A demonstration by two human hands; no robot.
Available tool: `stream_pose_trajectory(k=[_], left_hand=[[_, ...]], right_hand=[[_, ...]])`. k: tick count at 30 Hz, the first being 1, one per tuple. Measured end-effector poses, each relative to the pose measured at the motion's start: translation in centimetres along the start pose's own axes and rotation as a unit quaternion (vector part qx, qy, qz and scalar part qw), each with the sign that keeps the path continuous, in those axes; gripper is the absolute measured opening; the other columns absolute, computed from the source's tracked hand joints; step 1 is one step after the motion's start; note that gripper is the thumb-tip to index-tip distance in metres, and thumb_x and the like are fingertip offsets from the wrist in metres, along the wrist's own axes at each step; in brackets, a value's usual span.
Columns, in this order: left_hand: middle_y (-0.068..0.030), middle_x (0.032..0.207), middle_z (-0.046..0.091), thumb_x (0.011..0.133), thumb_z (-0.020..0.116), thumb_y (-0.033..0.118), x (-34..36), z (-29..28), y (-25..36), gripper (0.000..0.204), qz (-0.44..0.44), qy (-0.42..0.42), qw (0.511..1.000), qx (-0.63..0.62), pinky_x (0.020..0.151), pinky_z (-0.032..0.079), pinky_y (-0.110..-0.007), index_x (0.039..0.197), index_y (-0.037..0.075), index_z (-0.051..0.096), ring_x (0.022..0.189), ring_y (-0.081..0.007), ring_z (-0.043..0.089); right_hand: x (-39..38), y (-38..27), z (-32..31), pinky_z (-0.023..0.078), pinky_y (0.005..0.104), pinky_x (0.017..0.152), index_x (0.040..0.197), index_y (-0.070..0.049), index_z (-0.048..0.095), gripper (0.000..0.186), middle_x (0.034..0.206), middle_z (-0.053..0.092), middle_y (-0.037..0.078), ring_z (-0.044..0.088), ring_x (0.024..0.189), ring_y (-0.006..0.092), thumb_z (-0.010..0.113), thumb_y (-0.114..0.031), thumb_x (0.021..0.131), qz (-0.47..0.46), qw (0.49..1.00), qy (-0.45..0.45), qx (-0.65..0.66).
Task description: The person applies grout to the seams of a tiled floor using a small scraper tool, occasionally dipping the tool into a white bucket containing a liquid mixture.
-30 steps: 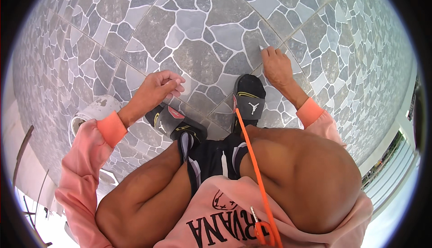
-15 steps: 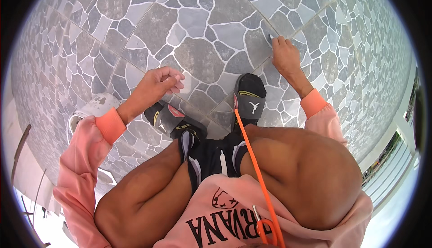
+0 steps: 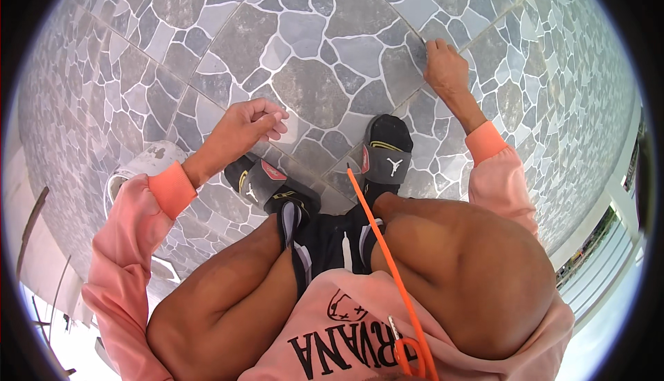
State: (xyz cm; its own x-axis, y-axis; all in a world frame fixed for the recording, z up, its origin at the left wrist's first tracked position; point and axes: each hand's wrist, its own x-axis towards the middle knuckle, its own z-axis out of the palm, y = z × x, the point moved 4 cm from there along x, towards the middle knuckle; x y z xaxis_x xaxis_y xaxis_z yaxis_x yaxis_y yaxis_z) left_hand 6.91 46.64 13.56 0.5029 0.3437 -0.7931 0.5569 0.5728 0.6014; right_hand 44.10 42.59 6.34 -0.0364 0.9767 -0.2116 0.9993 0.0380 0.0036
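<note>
My right hand point(image 3: 446, 68) reaches down to the stone-patterned tile floor point(image 3: 311, 90), fingers closed round a small dark, thin tool point(image 3: 421, 37). Its tip is at a joint line between tiles, and my fingers hide the rest of it, so I cannot tell its kind. Loosely curled, my left hand point(image 3: 256, 123) hovers above the floor near my left foot. Its fingertips look whitish and stand a little apart, and nothing shows between them.
A white, stained bucket point(image 3: 149, 163) lies at the left beside my sleeve. Black slides are on my feet, the right slide point(image 3: 389, 149) nearer my right hand. An orange cord point(image 3: 387, 249) hangs before my lap. A white railing point(image 3: 602, 256) borders the right side.
My right hand has shifted slightly forward and right along the floor, the dark tool still in its fingers. The orange cord's tip has swung left. My left hand has barely moved.
</note>
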Motion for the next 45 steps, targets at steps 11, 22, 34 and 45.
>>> stream_pose_trajectory(k=[11, 22, 34, 45], left_hand=[[-0.0077, 0.097, 0.07, 0.098, 0.054, 0.024, 0.2, -0.3, -0.1, 0.03, -0.003, -0.011, 1.0, 0.006, 0.078, 0.05, -0.024, 0.113, 0.0, 0.065, 0.086, -0.0115, 0.065], [-0.0085, 0.096, 0.07, 0.097, 0.055, 0.023, 0.3, -0.1, 0.0, 0.031, -0.007, -0.001, 1.0, 0.014, 0.078, 0.051, -0.025, 0.113, -0.001, 0.064, 0.086, -0.0122, 0.066], [-0.0051, 0.096, 0.07, 0.1, 0.055, 0.026, 0.8, -0.8, 0.5, 0.028, 0.008, -0.008, 0.999, 0.032, 0.082, 0.051, -0.025, 0.113, 0.003, 0.066, 0.09, -0.0103, 0.065], [-0.0056, 0.096, 0.07, 0.1, 0.054, 0.027, 0.5, -0.2, -0.3, 0.03, 0.008, -0.026, 0.999, 0.019, 0.082, 0.051, -0.025, 0.114, 0.002, 0.065, 0.089, -0.0107, 0.066]], right_hand=[[0.7, -3.7, 0.4, 0.056, 0.0418, 0.065, 0.094, -0.004, 0.059, 0.018, 0.09, 0.06, 0.011, 0.064, 0.083, 0.0302, 0.062, -0.006, 0.077, -0.103, 0.993, 0.024, -0.043], [3.8, -2.5, -0.5, 0.056, 0.0388, 0.058, 0.086, -0.004, 0.062, 0.011, 0.084, 0.061, 0.011, 0.066, 0.076, 0.0266, 0.063, -0.011, 0.079, -0.031, 0.997, 0.059, -0.047], [5.4, -2.4, -1.3, 0.057, 0.0407, 0.059, 0.086, -0.004, 0.061, 0.01, 0.085, 0.064, 0.014, 0.068, 0.075, 0.031, 0.063, -0.011, 0.08, -0.045, 0.996, 0.073, -0.026], [4.8, -5.9, -0.5, 0.057, 0.0397, 0.058, 0.083, -0.002, 0.063, 0.009, 0.084, 0.064, 0.014, 0.069, 0.075, 0.0298, 0.063, -0.009, 0.078, -0.139, 0.987, 0.06, -0.058]])
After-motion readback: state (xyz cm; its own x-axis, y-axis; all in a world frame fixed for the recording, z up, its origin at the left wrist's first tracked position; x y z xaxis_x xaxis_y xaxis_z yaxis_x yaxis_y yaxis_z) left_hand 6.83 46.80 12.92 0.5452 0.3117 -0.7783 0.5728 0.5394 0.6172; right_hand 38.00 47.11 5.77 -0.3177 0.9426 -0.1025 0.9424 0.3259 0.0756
